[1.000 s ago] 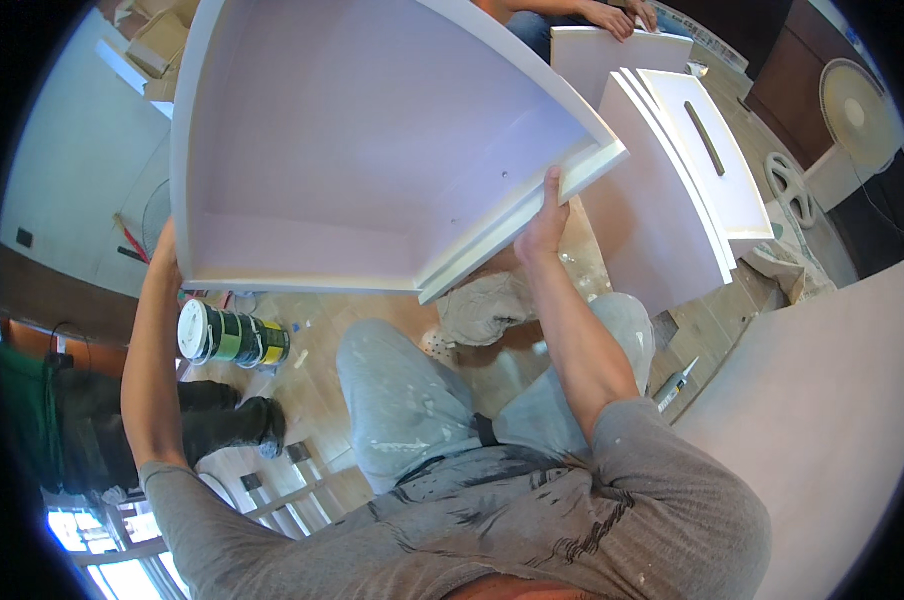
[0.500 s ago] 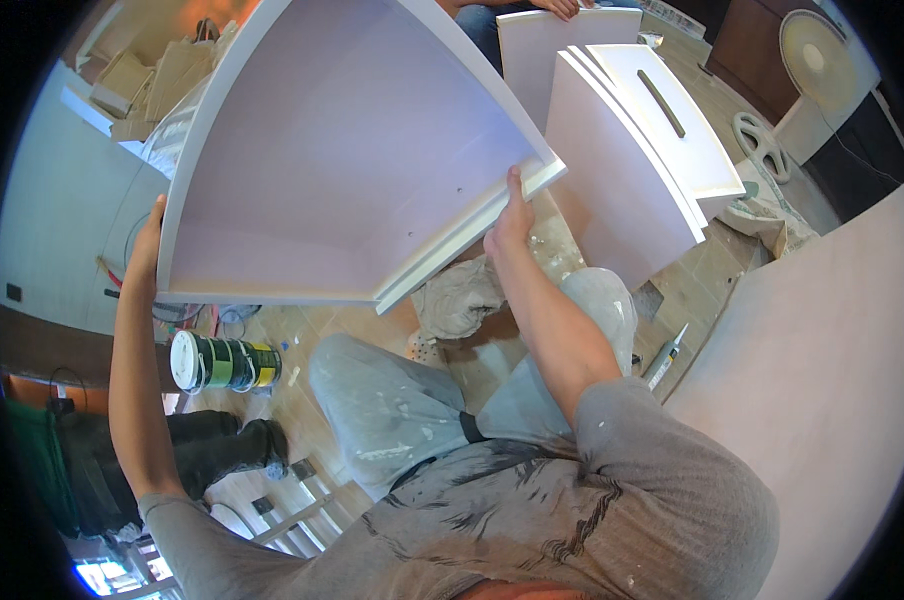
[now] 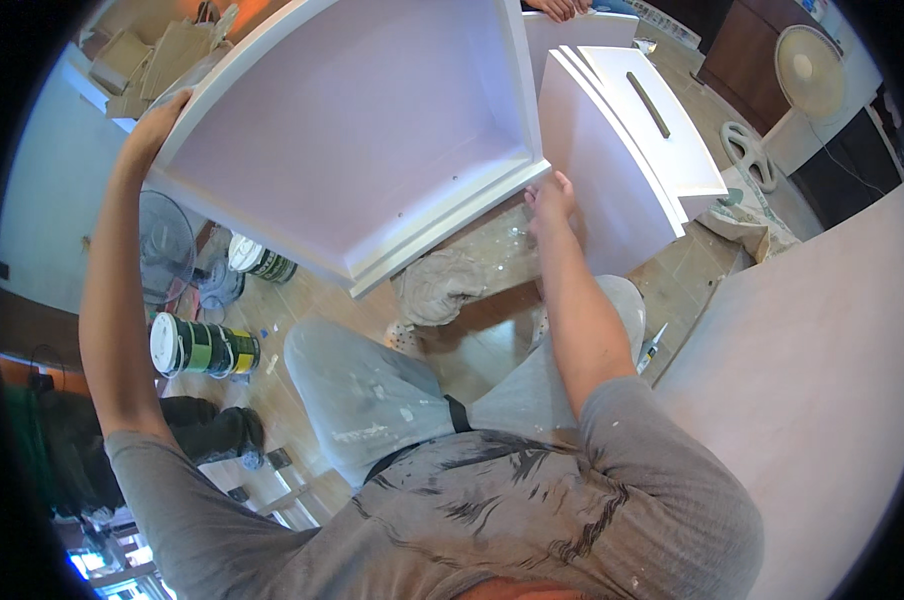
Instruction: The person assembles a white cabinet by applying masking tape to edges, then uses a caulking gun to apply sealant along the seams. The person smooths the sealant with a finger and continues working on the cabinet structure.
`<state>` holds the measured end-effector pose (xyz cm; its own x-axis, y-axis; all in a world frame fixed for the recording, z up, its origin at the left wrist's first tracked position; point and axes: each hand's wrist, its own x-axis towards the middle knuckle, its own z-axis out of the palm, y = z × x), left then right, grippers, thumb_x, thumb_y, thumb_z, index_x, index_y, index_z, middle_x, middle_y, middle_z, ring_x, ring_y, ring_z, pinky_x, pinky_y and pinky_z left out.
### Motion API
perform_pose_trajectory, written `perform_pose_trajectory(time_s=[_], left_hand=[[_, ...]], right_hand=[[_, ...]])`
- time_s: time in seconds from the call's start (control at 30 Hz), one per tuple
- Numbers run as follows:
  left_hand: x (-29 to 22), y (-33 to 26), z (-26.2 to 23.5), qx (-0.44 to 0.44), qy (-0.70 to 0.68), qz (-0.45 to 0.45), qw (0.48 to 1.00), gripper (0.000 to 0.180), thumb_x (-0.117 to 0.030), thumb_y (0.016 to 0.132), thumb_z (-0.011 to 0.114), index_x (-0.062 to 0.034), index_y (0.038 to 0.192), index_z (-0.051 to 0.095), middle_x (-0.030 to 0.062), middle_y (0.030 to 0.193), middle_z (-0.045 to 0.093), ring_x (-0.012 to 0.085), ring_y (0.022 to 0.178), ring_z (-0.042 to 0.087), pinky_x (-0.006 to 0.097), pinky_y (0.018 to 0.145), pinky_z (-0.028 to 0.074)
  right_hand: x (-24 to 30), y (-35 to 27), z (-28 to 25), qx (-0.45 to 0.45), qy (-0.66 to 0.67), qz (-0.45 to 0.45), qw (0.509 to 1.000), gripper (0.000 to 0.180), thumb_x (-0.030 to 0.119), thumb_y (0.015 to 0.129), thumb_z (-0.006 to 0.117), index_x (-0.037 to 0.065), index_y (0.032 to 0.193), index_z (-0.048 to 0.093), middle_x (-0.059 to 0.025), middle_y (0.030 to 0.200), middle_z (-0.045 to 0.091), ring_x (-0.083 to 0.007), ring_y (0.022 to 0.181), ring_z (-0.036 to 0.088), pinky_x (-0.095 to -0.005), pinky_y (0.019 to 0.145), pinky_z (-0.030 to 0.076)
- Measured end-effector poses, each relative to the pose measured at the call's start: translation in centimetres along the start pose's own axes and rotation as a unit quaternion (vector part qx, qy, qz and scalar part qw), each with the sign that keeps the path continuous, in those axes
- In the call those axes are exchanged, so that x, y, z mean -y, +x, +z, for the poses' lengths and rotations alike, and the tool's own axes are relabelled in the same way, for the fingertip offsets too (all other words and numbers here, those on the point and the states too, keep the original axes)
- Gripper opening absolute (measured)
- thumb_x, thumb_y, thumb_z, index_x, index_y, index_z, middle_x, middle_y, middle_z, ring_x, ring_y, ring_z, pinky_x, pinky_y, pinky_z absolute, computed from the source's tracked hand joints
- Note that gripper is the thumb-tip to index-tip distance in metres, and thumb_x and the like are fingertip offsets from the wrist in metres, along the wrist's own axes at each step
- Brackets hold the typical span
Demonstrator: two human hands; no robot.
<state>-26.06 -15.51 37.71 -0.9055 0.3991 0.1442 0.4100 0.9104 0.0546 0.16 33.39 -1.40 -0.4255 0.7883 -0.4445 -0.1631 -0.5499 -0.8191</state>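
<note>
A large white drawer (image 3: 362, 140), shallow and open toward me, is held up at a tilt in front of me. My left hand (image 3: 159, 128) is closed on its left rim, with part of the fingers hidden behind. At the lower right corner my right hand (image 3: 552, 197) grips the edge from below, its fingers curled. A ledge runs along the drawer's lower right side, and two small dark holes show in the panel near it. Below hangs a crumpled grey cloth (image 3: 440, 287), over a paint-spotted bench (image 3: 502, 240).
White panels (image 3: 602, 165) stand at the right, one bearing a dark strip (image 3: 648, 105). Another person's hand (image 3: 560, 8) rests behind them. Two paint buckets, a green one (image 3: 204, 346) and another (image 3: 260, 258), plus a fan (image 3: 165, 245), are on the left. A pale panel (image 3: 802, 370) fills the right.
The drawer has turned, its left side rising with my left hand. My right hand has shifted right and slightly down along the corner. A second bucket and the left fan now show.
</note>
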Motion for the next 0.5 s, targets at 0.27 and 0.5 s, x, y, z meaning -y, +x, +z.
perform_pose_trajectory(time_s=[0.27,0.5], left_hand=[[-8.0,1.4,-2.4,0.036,0.128,0.077,0.988,0.039,-0.036,0.107,0.043,-0.0124,0.136,0.054,0.0282,0.13,0.067,0.0449,0.118,0.066,0.047,0.099,0.051],[-10.3,-1.2,-2.7,0.021,0.053,-0.009,0.998,0.04,-0.037,0.108,0.039,-0.0172,0.14,0.053,0.0284,0.132,0.067,0.0459,0.119,0.065,0.048,0.101,0.05]], right_hand=[[8.3,5.5,0.4,0.062,-0.492,-0.408,0.767,0.08,0.036,0.073,0.092,0.009,0.142,0.062,-0.0213,0.125,0.07,-0.0369,0.111,0.069,-0.0471,0.095,0.055],[8.8,4.2,0.9,0.263,-0.51,-0.314,0.757,0.059,0.045,0.08,0.086,0.002,0.12,0.075,-0.0257,0.109,0.076,-0.0397,0.104,0.072,-0.0463,0.093,0.055]])
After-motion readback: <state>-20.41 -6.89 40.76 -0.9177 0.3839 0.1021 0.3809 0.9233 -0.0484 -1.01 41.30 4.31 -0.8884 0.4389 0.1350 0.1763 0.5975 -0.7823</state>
